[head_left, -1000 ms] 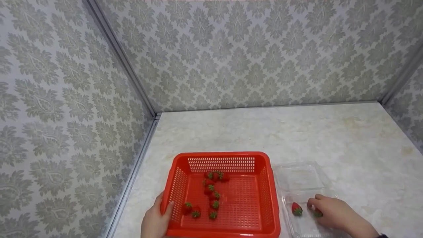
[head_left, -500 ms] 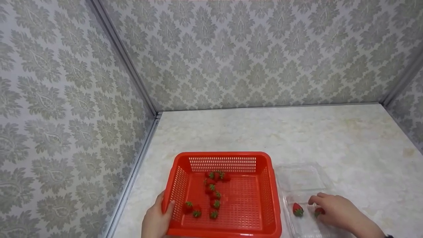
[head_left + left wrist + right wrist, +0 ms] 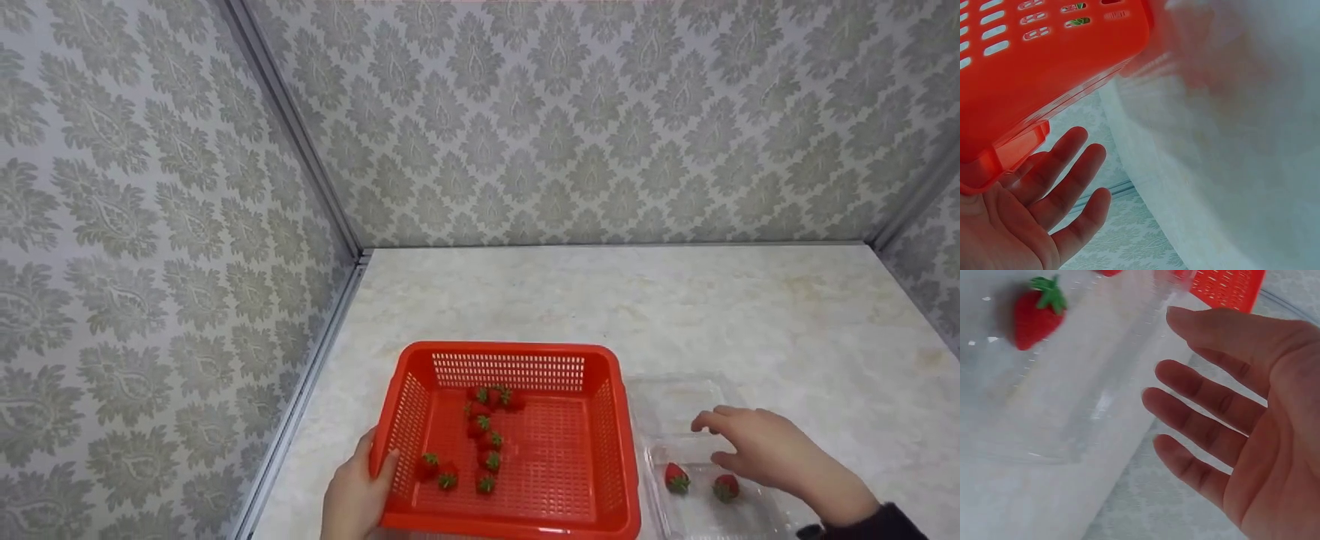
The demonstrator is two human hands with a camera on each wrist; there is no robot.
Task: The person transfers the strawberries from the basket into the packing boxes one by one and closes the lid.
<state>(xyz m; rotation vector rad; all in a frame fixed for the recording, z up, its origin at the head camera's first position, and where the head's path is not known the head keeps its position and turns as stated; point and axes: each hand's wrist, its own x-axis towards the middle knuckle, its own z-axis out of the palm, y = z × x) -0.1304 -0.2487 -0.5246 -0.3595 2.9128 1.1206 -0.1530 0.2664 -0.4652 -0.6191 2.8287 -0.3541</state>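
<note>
Red plastic makes the strawberry basket (image 3: 510,347) at the bottom middle of the head picture, with a bunch of strawberries (image 3: 481,427) lying in it. The left hand (image 3: 355,491) pinches its left rim, thumb on the inner side and fingers outside, spread apart. At the lower right is a clear plastic box (image 3: 697,517) with two more berries, a left strawberry (image 3: 676,478) and a right strawberry (image 3: 726,488), not touching each other. The right hand (image 3: 772,454) is just above the right one, fingers spread and a little bent, holding nothing. To handle a berry well, I think fingertips should pinch its sides softly, since a hard squeeze could squash it. The box looks thin, so a bump might slide it. A steady left hand should help the basket sit still.
</note>
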